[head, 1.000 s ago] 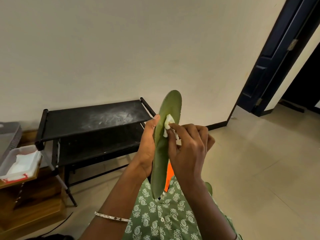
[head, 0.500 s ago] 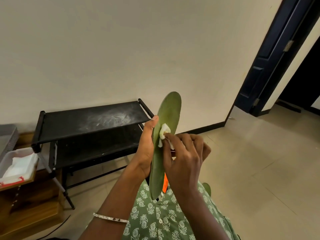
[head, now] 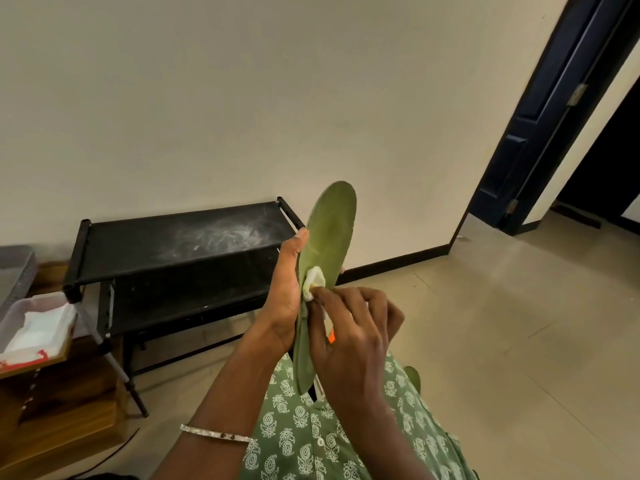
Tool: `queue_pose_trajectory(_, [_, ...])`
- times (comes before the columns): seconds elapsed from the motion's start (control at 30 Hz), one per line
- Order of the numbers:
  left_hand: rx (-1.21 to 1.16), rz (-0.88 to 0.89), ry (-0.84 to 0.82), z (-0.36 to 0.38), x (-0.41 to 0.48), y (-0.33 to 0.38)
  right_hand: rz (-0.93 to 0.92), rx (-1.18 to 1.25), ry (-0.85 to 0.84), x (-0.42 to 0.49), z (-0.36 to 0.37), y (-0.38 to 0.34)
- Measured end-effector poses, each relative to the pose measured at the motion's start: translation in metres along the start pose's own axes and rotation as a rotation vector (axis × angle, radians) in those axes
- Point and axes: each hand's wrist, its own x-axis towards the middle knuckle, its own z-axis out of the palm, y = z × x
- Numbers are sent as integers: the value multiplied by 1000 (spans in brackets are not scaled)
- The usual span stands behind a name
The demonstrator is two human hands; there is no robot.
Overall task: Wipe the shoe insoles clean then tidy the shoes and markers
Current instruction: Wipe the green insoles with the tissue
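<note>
Evidently only mid-wipe: left hand (head: 284, 299) fingers clamped round the upright green insole (head: 330, 230), right hand (head: 349, 337) at its 4 o'clock pinching a white wipe (head: 313, 280) against its middle; shoes and markers left to tidy.

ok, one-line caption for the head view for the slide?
Left hand holds a green insole upright; right hand presses a white wipe to it, black rack behind.

No text could be read; red marks on the white sheet (head: 38, 329) in the plastic box (head: 20, 304) were too blurred.
</note>
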Motion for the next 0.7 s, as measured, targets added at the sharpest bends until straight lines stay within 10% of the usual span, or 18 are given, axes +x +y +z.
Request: queue_pose_trajectory(0.7, [47,6,-18,3,-3,1,30,-9,39,20,2,1])
